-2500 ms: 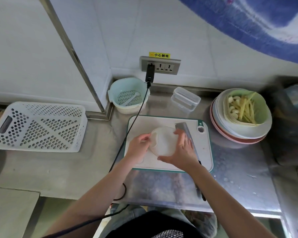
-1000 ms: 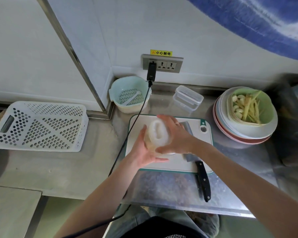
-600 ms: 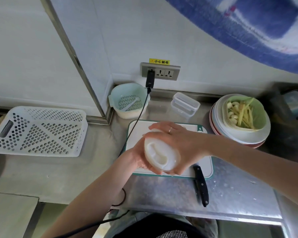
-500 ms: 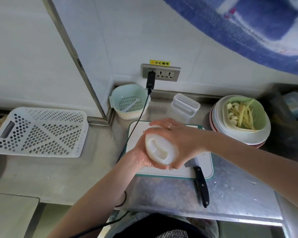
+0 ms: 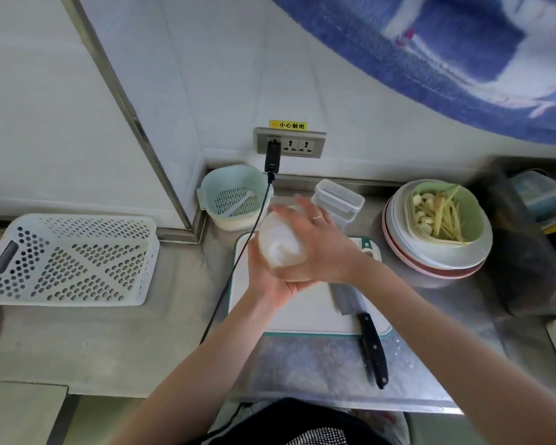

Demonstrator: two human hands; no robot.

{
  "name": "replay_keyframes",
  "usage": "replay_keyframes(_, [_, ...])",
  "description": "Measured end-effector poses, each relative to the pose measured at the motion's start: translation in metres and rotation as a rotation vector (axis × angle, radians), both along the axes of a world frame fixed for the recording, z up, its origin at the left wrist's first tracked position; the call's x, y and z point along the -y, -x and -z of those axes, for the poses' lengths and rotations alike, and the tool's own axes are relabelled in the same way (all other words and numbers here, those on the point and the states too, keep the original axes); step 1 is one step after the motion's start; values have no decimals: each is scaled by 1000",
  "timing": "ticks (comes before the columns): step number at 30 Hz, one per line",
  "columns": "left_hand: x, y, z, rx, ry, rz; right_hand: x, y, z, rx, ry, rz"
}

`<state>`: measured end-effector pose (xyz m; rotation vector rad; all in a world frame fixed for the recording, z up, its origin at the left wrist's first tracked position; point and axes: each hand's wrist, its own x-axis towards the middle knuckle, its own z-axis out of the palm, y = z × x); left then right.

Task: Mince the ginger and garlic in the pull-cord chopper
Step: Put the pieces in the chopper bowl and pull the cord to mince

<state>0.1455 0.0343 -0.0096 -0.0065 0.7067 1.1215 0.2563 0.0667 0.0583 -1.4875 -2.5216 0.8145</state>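
On the far left of the steel counter point(image 5: 109, 345) we note a white perforated basket point(image 5: 68, 260) lying flat. Right of it, in the wall corner, stands a pale green colander point(image 5: 230, 195) with a white utensil inside. A black plug point(image 5: 272, 157) sits in the wall socket point(image 5: 291, 142), under a yellow warning label, and its cable point(image 5: 235, 274) runs down past the left edge of the cutting board point(image 5: 305, 313).

Above that board we record the pull-cord chopper point(image 5: 278, 244), a white rounded unit lifted clear of the surface and held between 2 hands. Our left hand point(image 5: 265, 282) cups it from below, fingers curled round its underside. Our right hand point(image 5: 323, 244) lies over its top and right side, fingers spread and wrapped against the body, a ring visible on 1 finger. We cannot tell whether the cord handle is gripped; the chopper is blurred.

Behind the hands stand clear lidded containers point(image 5: 337, 199). A cleaver point(image 5: 358, 326) lies on the right part of the board, its black handle overhanging the near edge onto the counter.

Further right, a stack of plates point(image 5: 430, 261) carries a green bowl point(image 5: 472, 213) holding the garlic point(image 5: 422, 208) cloves on its left side and the ginger point(image 5: 445, 216) strips beside them. Neither is in the chopper's reach of contact; both are well apart from it.
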Motion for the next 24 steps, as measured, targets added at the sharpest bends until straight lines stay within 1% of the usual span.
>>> replay_keyframes(2, [-3,-2,2,10,-42,-73,6,4,4,-51,27,142])
replay_keyframes(3, [-5,-1,4,-8,-58,-78,9,5,9,-103,54,202])
replay_keyframes(5, [-7,1,8,-62,-62,-20,10,-1,15,-180,83,249])
replay_keyframes(6, [-8,6,13,-118,-52,27,9,-7,15,-188,80,239])
replay_keyframes(8, [-9,22,20,-221,-34,166,5,-22,9,-108,43,142])
replay_keyframes(10, [-11,41,23,-211,-33,291,5,-35,2,28,-10,-32])
replay_keyframes(11, [-13,45,20,-236,-33,351,6,-38,1,82,-16,-117])
replay_keyframes(12, [-14,45,17,-319,-56,426,7,-40,4,103,-11,-179])
replay_keyframes(13, [-14,42,14,-445,-80,489,8,-40,8,86,-2,-206])
replay_keyframes(14, [-14,38,12,-555,-81,507,11,-40,14,46,-12,-194])
replay_keyframes(15, [-14,33,13,-614,-57,473,14,-40,21,1,-61,-144])
replay_keyframes(18, [-14,28,24,-566,82,266,36,-46,52,-85,-431,74])
replay_keyframes(19, [-13,28,29,-568,112,223,47,-46,62,-75,-497,86])
replay_keyframes(20, [-12,27,37,-602,117,207,57,-44,77,-54,-503,72])
replay_keyframes(22, [-5,19,48,-712,88,219,68,-40,104,-42,-409,78])
replay_keyframes(23, [1,14,53,-798,69,239,69,-38,114,-45,-361,110])
replay_keyframes(24, [5,11,58,-930,43,268,68,-37,123,-50,-338,139])
